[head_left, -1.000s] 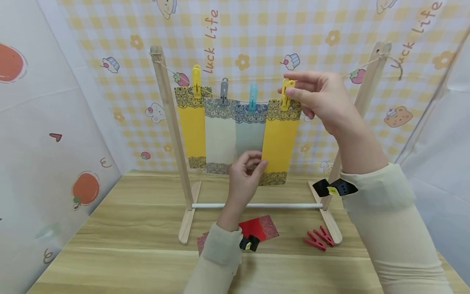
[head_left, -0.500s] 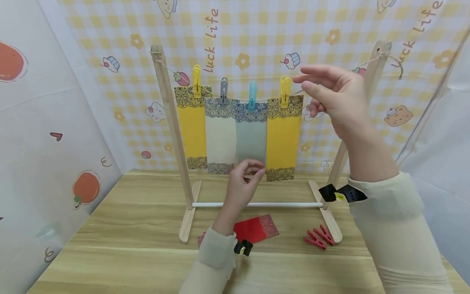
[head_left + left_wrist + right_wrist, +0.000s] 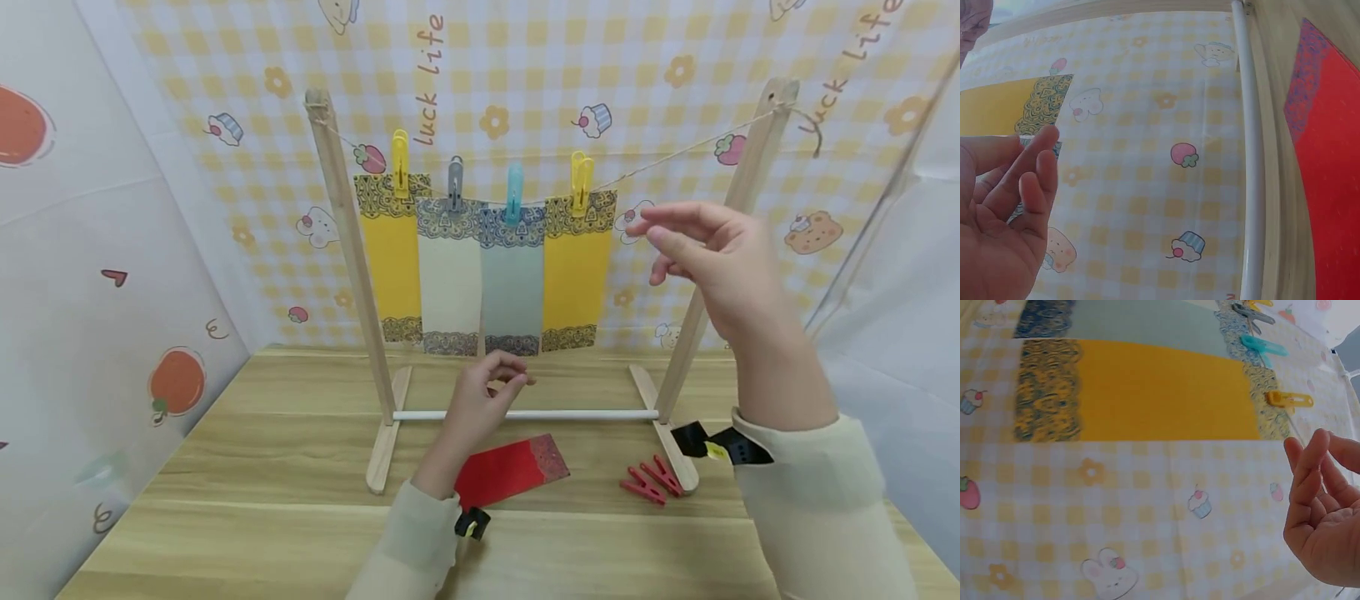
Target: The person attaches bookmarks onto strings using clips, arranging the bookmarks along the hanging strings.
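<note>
A yellow paper card (image 3: 573,279) with lace-patterned ends hangs at the right of the row, under a yellow clothespin (image 3: 581,183). Left of it hang a grey-green card (image 3: 512,283) under a light-blue clothespin (image 3: 513,196), a cream card (image 3: 450,279) under a grey clothespin (image 3: 455,185), and another yellow card (image 3: 393,267) under a yellow clothespin (image 3: 401,162). My right hand (image 3: 723,267) hovers right of the row, fingers loosely bent around nothing. Just below the grey-green card, my left hand (image 3: 483,396) is held with relaxed fingers and holds nothing.
The string (image 3: 675,154) spans two wooden posts (image 3: 348,258), joined low down by a white rod (image 3: 585,415). On the wooden table lie a red card (image 3: 510,471), partly behind the left forearm, and red clothespins (image 3: 652,481). A checked cloth (image 3: 495,50) backs the stand.
My right hand has let go of the right-hand yellow clothespin and moved right and down. My left hand has left the yellow card's edge and lowered. The card now hangs free.
</note>
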The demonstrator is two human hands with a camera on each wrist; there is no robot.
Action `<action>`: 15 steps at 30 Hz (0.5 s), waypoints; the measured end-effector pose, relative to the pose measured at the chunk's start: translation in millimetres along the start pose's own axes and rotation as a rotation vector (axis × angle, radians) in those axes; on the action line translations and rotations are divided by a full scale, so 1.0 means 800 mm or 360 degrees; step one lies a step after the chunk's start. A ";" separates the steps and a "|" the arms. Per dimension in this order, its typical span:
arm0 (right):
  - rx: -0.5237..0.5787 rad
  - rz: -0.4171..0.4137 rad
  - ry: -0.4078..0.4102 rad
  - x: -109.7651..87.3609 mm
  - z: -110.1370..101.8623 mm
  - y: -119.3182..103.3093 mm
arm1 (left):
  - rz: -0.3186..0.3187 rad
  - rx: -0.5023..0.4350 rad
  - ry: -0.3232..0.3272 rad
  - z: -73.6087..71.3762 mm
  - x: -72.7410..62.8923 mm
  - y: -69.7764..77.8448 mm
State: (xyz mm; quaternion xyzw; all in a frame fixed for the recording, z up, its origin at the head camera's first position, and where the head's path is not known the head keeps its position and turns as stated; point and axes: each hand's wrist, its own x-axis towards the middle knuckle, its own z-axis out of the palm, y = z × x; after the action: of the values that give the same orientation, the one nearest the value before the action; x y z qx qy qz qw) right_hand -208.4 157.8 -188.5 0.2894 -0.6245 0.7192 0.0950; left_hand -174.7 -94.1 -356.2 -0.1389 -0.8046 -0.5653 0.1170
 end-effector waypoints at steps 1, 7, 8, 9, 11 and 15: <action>-0.0027 0.0020 -0.0007 -0.004 -0.004 0.006 | -0.0007 0.0025 -0.0024 -0.002 -0.002 -0.001; -0.0119 0.0096 -0.0105 -0.033 -0.036 0.046 | 0.0006 0.0211 -0.0131 -0.012 -0.015 -0.010; -0.0132 0.0121 -0.0120 -0.037 -0.042 0.054 | 0.0005 0.0244 -0.0148 -0.014 -0.017 -0.012; -0.0155 0.0154 -0.0132 -0.042 -0.047 0.061 | 0.0001 0.0278 -0.0168 -0.015 -0.019 -0.014; -0.0240 0.0247 -0.0143 -0.051 -0.056 0.075 | -0.0005 0.0332 -0.0205 -0.018 -0.022 -0.019; -0.0423 0.0435 -0.0189 -0.070 -0.073 0.101 | -0.0044 0.0355 -0.0284 -0.024 -0.028 -0.026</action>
State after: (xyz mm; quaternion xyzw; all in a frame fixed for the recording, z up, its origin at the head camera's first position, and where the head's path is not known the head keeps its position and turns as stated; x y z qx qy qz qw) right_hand -220.4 210.2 -289.7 0.2288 -0.7519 0.6183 -0.0032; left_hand -160.6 -121.0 -376.0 -0.1636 -0.8715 -0.4594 0.0519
